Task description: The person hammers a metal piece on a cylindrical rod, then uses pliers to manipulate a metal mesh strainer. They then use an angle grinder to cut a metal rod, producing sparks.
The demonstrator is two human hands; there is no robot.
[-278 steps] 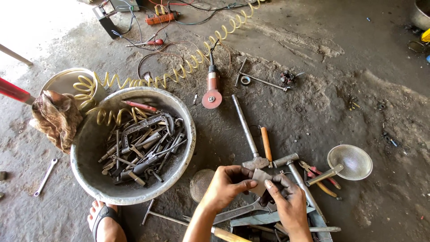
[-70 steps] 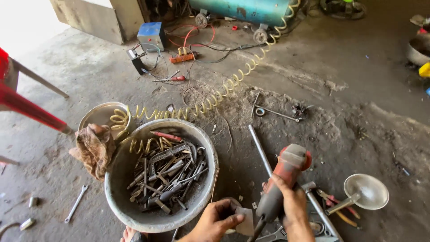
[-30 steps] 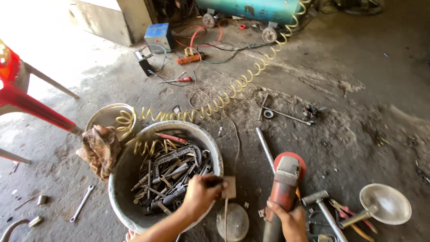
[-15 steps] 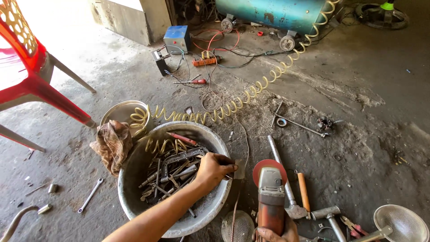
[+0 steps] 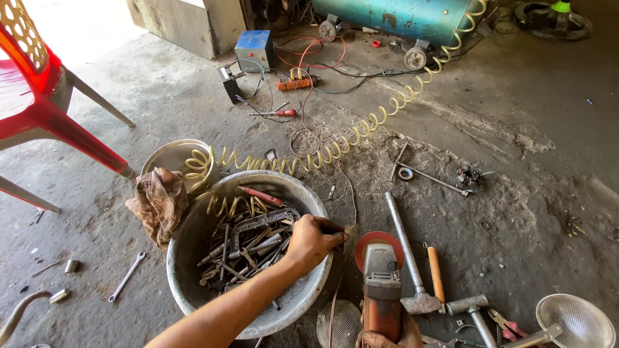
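A rough, dusty concrete floor (image 5: 516,116) fills the view, littered with tools and scrap. At the far side stand a teal air tank on small wheels (image 5: 400,16) and a small blue box (image 5: 253,48) with red and black wires trailing from it, and a yellow coiled hose (image 5: 335,145) runs from the tank down to the near left. A red plastic chair (image 5: 32,96) stands at the left edge.

In the near middle sits a large grey metal basin (image 5: 303,193) heaped with wrenches and other metal tools — part of the hose drapes over its far rim. A brown rag (image 5: 158,200) lies against its left side, with a smaller metal bowl (image 5: 171,154) just behind.

The left hand (image 5: 313,238) reaches over the basin's right rim, its fingers closed on a small flat piece (image 5: 350,236) at the rim's edge. Just right of it lies an angle grinder (image 5: 382,283) with a red disc, and the right hand (image 5: 387,336) grips its body at the bottom edge of the view, fingers wrapped around it and mostly cut off.

To the right of the grinder lie a long steel rod (image 5: 403,241), an orange-handled tool (image 5: 436,274), a hammer (image 5: 471,309) and a wire mesh strainer (image 5: 577,322). A wrench (image 5: 127,276) lies alone on the floor at the left.
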